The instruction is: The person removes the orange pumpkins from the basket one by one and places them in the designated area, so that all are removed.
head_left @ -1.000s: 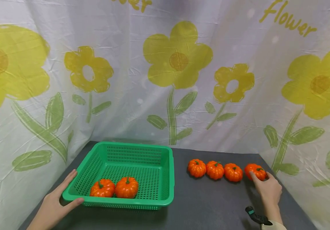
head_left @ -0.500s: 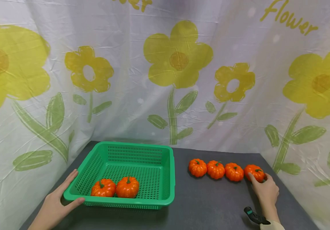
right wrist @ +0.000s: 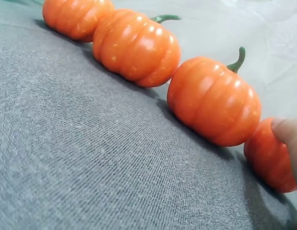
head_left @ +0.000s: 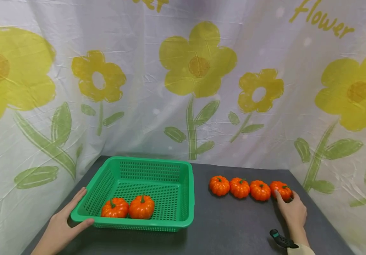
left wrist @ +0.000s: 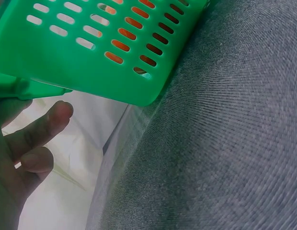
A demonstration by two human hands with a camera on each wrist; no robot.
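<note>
At the corner of a green plastic basket [head_left: 187, 198], my left hand [head_left: 60, 226] rests with spread fingers along the left side and the thumb on the front rim. In the left wrist view, some of its fingers [left wrist: 36, 136] are free below the rim. Two small orange pumpkins, one left [head_left: 115, 208] and one right [head_left: 142, 207], sit inside the basket near its front. My right hand [head_left: 293, 212] grips another small pumpkin [head_left: 281, 190] between thumb and fingers, at the right end of a row. That pumpkin is partly covered by the hand and nearly meets its neighbour [head_left: 260, 190].
Two more pumpkins, the leftmost [head_left: 219, 185] and the one beside it [head_left: 239, 187], continue the row to the right of the basket on the dark grey table [head_left: 227, 226]. A white flower-printed curtain [head_left: 144, 117] surrounds the table's back and sides.
My right hand has moved slightly left with its pumpkin, narrowing the gap to the row. The left hand and basket have stayed put.
</note>
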